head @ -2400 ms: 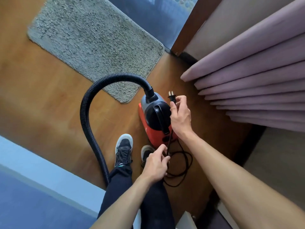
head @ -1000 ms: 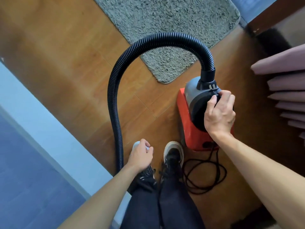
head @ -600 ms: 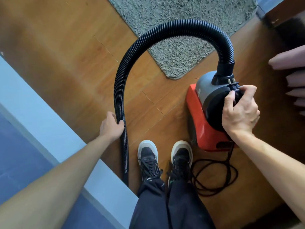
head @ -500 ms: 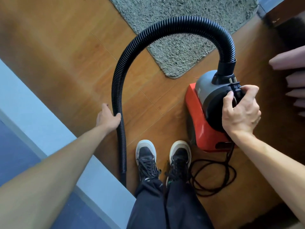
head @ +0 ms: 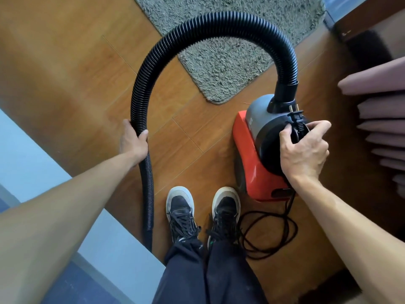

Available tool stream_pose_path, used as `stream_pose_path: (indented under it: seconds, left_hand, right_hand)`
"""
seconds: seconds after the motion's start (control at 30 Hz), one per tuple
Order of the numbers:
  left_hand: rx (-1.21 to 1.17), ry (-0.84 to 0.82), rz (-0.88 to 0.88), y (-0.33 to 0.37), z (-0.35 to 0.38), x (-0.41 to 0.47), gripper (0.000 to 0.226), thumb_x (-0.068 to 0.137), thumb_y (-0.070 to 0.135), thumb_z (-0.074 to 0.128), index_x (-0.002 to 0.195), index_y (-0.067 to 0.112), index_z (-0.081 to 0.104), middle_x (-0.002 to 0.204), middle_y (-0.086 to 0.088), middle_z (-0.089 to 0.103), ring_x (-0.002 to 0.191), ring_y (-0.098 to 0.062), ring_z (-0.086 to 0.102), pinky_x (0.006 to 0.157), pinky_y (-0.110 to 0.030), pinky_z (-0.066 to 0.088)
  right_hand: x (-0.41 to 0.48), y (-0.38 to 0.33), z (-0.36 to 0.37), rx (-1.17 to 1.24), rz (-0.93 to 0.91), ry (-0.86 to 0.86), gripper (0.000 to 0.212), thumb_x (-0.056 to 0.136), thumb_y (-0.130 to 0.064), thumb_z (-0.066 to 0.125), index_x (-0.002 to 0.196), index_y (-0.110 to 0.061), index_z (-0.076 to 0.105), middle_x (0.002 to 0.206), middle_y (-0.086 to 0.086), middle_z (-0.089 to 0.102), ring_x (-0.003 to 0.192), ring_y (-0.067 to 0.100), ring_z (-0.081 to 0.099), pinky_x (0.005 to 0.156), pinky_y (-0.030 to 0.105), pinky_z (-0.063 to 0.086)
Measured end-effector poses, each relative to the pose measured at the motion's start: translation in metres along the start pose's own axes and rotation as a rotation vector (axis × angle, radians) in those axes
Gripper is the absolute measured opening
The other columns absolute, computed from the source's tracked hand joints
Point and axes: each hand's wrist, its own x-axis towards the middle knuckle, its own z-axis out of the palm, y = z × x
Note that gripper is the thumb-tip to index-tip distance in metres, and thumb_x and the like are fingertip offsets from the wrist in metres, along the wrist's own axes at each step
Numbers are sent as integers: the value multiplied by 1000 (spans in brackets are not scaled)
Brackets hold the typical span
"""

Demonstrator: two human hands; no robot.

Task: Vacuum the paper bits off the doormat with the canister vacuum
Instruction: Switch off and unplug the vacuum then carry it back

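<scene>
The red and grey canister vacuum point(head: 254, 141) stands on the wooden floor at the right. Its black ribbed hose point(head: 219, 21) arches up and over to the left, then runs down past my feet. My left hand point(head: 132, 140) grips the hose on its left, descending stretch. My right hand point(head: 303, 150) grips the black handle on top of the canister and pinches the power plug point(head: 296, 116) against it, prongs pointing away. The grey shaggy doormat point(head: 223, 60) lies beyond the hose arch; no paper bits show on its visible part.
The black power cord point(head: 269, 235) lies in loose coils on the floor by my right shoe point(head: 225, 207). Pink curtain folds point(head: 381, 110) hang at the right. A pale blue ledge point(head: 32, 154) runs along the left. A dark doorframe point(head: 359, 20) stands at the top right.
My left hand let go of the cord, moved left and took hold of the hose. My right hand brought the plug down onto the canister handle and gripped it.
</scene>
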Motion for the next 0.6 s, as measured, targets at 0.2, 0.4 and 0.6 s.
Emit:
stream_pose_path:
  seconds: [0.2, 0.4, 0.6]
  left_hand:
    - [-136, -11, 90, -2, -1, -22, 37, 103, 31, 48, 134, 11, 40, 122, -8, 58, 106, -29, 56, 90, -40, 44]
    - [-256, -8, 61, -3, -3, -40, 36, 101, 42, 49, 129, 21, 46, 105, 0, 56, 96, -27, 58, 81, -35, 44]
    - [-246, 19, 41, 5, -23, -57, 32, 98, 48, 49, 122, 27, 50, 101, 3, 64, 91, -25, 62, 78, -36, 49]
  right_hand:
    - [2, 0, -9, 71, -4, -127, 38, 95, -37, 55, 113, -7, 38, 86, 11, 57, 82, 37, 63, 69, 35, 49]
    - [4, -1, -11, 51, -13, -162, 36, 96, -37, 53, 110, -10, 35, 86, 15, 54, 79, 40, 60, 66, 38, 48]
    - [4, -9, -16, 10, 9, -181, 34, 95, -39, 52, 105, -12, 33, 86, 14, 53, 83, 40, 58, 72, 39, 46]
